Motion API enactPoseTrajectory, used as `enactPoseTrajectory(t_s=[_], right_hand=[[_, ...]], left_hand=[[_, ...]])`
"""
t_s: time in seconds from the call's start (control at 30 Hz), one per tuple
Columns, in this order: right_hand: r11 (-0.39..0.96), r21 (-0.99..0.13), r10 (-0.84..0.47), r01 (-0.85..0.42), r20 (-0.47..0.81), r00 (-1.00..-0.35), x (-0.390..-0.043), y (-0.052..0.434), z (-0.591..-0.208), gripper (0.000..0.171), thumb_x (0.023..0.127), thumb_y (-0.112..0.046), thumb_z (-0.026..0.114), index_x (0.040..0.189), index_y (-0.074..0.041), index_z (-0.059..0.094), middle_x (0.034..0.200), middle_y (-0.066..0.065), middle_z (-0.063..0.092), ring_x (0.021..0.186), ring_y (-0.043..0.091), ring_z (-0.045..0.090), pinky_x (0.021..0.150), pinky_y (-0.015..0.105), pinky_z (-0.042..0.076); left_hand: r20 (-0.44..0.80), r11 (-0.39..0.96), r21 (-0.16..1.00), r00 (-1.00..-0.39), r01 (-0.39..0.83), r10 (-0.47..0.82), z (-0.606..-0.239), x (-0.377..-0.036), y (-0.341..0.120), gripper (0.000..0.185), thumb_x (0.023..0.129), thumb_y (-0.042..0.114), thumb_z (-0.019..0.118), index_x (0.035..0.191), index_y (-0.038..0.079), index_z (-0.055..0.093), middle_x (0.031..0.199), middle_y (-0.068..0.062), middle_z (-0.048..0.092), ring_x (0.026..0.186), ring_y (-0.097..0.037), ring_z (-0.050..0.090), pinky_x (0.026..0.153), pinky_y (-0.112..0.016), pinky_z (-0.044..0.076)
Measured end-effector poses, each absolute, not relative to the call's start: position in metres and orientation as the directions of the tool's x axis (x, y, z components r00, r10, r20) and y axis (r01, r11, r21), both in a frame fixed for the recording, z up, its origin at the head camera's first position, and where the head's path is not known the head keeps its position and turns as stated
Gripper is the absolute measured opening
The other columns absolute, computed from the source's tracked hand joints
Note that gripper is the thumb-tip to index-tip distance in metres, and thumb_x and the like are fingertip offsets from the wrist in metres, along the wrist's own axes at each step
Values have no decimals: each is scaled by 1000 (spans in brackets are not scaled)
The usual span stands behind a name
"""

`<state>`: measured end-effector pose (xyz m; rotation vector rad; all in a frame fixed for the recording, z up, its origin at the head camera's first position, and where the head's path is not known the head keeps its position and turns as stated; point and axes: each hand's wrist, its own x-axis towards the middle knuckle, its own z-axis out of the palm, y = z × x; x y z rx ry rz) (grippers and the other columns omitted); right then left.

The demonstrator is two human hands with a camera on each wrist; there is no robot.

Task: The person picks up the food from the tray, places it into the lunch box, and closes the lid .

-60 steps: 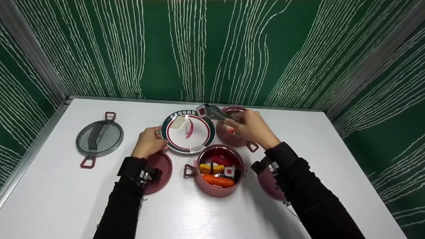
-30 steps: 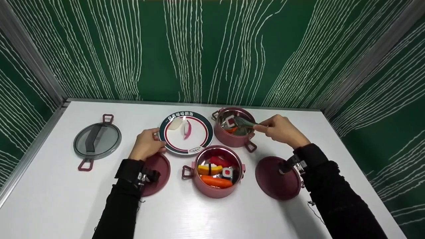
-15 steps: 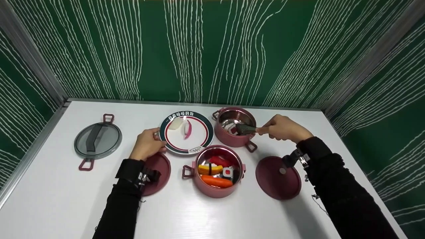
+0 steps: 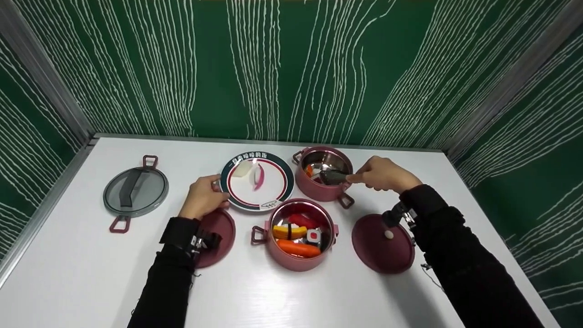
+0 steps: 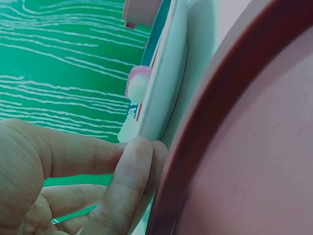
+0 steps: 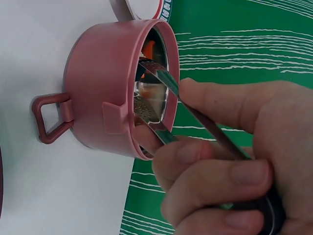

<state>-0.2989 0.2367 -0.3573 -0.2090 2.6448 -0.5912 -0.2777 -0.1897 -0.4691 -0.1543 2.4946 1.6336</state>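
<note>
My left hand [image 4: 203, 198] pinches the left rim of a white plate [image 4: 273, 195] with a dark green border. On the plate lie a pale flat piece [image 4: 242, 169] and a pink-and-white toy piece [image 4: 258, 176]. My right hand [image 4: 383, 175] grips metal tongs [image 6: 205, 122], whose perforated tips are inside the back pink pot [image 4: 317, 191]. In the right wrist view the tong arms stand apart. An orange piece [image 4: 309, 170] shows in that pot. The toy sushi roll beside the tips is mostly hidden, so whether they hold it is unclear.
In front, a second pink pot [image 4: 296, 263] contains a toy carrot [image 4: 298, 249], a yellow piece [image 4: 289, 231], a sushi roll [image 4: 314, 236] and something red [image 4: 302, 220]. Dark red lids [image 4: 373, 250] lie on both sides of it. A glass lid [image 4: 155, 189] lies far left.
My right hand has carried the toy sushi roll in the tongs from beside the plate rightward, then down into the back pot. My left hand stays at the plate's rim.
</note>
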Motion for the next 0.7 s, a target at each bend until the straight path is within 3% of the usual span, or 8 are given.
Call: enactPoseTrajectory(t_s=[0.17, 0.3, 0.4, 0.53, 0.63, 0.7], right_hand=[[903, -421, -229, -87, -301, -926, -295, 239, -356, 42, 104, -42, 66, 120, -7, 83, 105, 12, 78, 91, 24, 66, 77, 37, 53], [899, -425, -230, -110, -243, -942, -291, 240, -356, 38, 105, -39, 66, 118, -7, 84, 125, 21, 77, 111, 33, 70, 95, 48, 53], [895, -422, -250, -142, -212, -945, -289, 238, -357, 34, 105, -35, 67, 115, -8, 85, 117, 17, 81, 98, 28, 70, 89, 43, 53], [897, -407, -270, -174, -193, -943, -289, 234, -360, 31, 105, -32, 68, 111, -8, 86, 80, 3, 76, 70, 14, 49, 72, 33, 43], [899, -399, -273, -178, -193, -943, -289, 233, -360, 30, 104, -30, 68, 110, -6, 86, 79, 2, 75, 68, 13, 46, 70, 31, 41], [903, -392, -270, -178, -195, -943, -289, 234, -359, 29, 104, -29, 68, 108, -7, 86, 89, 6, 80, 71, 15, 49, 71, 32, 42]], left_hand=[[-184, 410, 897, -983, -166, 5, -468, -278, -190, 72, 93, -5, 71, 160, -5, 43, 92, -5, 51, 61, -2, 69, 61, -19, 62], [-175, 410, 899, -985, -156, 9, -468, -278, -191, 72, 93, -5, 70, 160, -6, 43, 92, -5, 51, 61, -2, 69, 61, -19, 62], [-175, 403, 902, -985, -156, 9, -468, -277, -191, 72, 94, -5, 70, 160, -6, 43, 92, -5, 50, 60, -2, 69, 61, -19, 63], [-187, 397, 902, -982, -170, 3, -468, -278, -190, 73, 94, -5, 70, 161, -6, 42, 94, -5, 50, 60, -2, 69, 62, -19, 62], [-193, 395, 901, -981, -177, 1, -468, -278, -190, 73, 94, -5, 70, 161, -5, 42, 94, -5, 49, 60, -2, 69, 62, -19, 62], [-193, 398, 900, -981, -177, 2, -468, -278, -189, 73, 93, -5, 70, 161, -5, 42, 94, -5, 49, 60, -2, 69, 62, -19, 62]])
